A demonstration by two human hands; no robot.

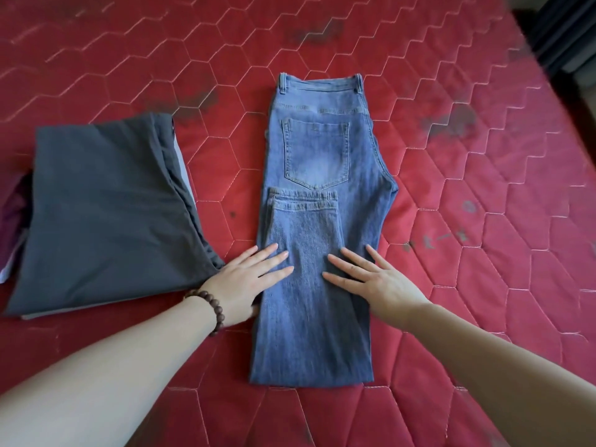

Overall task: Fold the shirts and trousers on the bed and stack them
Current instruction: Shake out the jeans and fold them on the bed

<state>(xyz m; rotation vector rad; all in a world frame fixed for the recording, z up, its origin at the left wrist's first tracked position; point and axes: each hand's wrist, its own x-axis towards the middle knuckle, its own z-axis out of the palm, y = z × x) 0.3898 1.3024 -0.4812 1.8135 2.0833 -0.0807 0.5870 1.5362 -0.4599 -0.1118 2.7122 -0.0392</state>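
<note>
1. On the red quilted bed (483, 156), the blue jeans (322, 156) are lying lengthwise in the middle, with the waistband at the far end and the back pocket facing up.
2. I am seeing that the legs of the jeans are folded back over themselves, so the hem is resting just below the back pocket and the fold is at the near end, close to me.
3. I am pressing my left hand (245, 279) flat on the left edge of the folded legs; its fingers (274, 256) are lying straight and spread, gripping nothing, and the heel of the hand is partly on the bed.
4. I am pressing my right hand (377, 279) flat on the right side of the same folded part; its fingers (351, 259) are also straight and spread, holding nothing.
5. Both hands are lying near each other, with a strip of denim showing between them.
6. A bead bracelet (211, 309) is sitting on my left wrist.
7. A folded grey garment (106, 214) is lying to the left of the jeans, apart from them, and my left hand is just beside its near right corner.
8. Something purple (14, 208) is peeking out at the left edge of the grey garment; I cannot tell what it is.
</note>
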